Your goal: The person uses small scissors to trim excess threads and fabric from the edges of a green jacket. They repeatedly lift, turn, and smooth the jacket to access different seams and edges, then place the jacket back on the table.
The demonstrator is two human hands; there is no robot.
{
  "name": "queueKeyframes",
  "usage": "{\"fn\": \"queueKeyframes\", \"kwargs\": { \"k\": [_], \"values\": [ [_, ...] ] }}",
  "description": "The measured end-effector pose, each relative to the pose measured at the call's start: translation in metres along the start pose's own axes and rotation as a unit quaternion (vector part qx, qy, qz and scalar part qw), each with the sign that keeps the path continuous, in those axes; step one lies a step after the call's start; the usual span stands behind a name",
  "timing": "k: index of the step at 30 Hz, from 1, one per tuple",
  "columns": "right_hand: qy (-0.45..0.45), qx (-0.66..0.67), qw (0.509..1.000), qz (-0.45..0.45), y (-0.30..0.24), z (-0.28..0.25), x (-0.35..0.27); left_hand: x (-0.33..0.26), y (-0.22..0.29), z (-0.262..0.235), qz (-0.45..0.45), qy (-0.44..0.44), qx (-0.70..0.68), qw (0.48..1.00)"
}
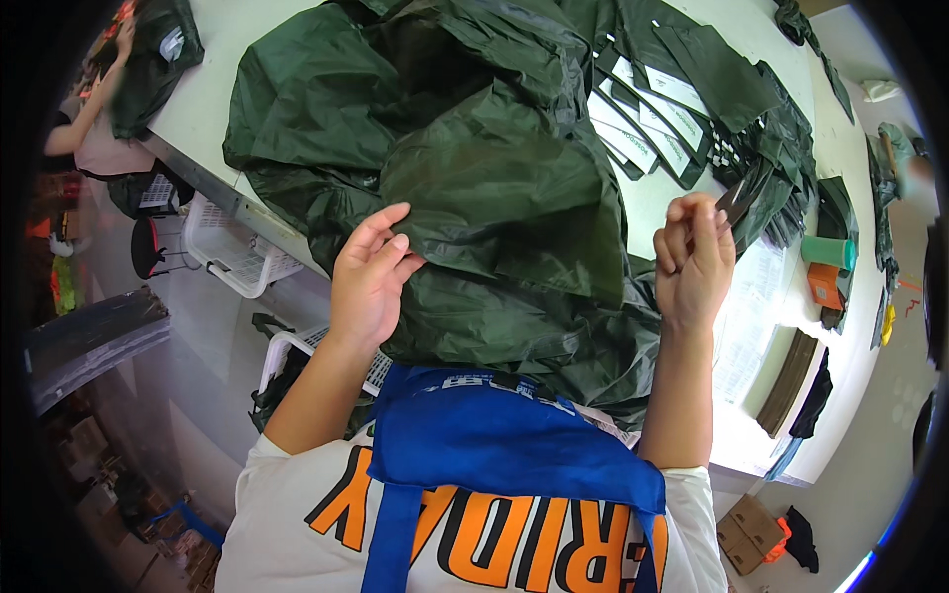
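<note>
A large heap of thin, shiny dark green fabric [504, 188] lies before me on the white table and hangs over its front edge. My left hand [368, 282] pinches the left edge of an upper layer of it between thumb and fingers. To the right of the heap, my right hand [696, 259] is raised with its fingers curled round a small dark, pointed tool that looks like thread snips [733, 201]. Its blades point up and to the right, apart from the fabric in my left hand. The fingers hide most of its handle.
White cards [643, 119] with dark straps lie beyond my right hand, beside more green fabric. A green cup-shaped container [828, 253] and an orange box [824, 287] stand at the right. White baskets [232, 247] sit below the table's left edge. Another person's arm [99, 99] shows far left.
</note>
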State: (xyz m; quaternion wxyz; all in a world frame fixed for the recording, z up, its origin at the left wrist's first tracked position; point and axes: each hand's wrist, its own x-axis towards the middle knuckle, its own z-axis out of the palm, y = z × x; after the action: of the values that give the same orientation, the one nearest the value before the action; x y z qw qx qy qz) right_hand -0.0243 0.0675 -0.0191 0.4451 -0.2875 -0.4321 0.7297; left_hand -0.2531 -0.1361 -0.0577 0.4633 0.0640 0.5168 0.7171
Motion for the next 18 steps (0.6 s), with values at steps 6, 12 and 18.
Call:
{"fn": "queueKeyframes", "kwargs": {
  "k": [6,12,18],
  "values": [
    [0.039,-0.17,0.978,0.111,0.019,0.015,-0.042,-0.004,0.015,0.028,0.089,-0.082,0.057,0.991],
    [0.105,-0.079,0.991,0.027,-0.033,0.025,0.008,0.005,0.036,0.052,0.178,-0.14,0.082,0.971],
    [0.054,-0.045,0.997,-0.001,-0.086,0.06,0.026,0.001,0.039,0.07,0.209,-0.113,0.075,0.968]
  ]
}}
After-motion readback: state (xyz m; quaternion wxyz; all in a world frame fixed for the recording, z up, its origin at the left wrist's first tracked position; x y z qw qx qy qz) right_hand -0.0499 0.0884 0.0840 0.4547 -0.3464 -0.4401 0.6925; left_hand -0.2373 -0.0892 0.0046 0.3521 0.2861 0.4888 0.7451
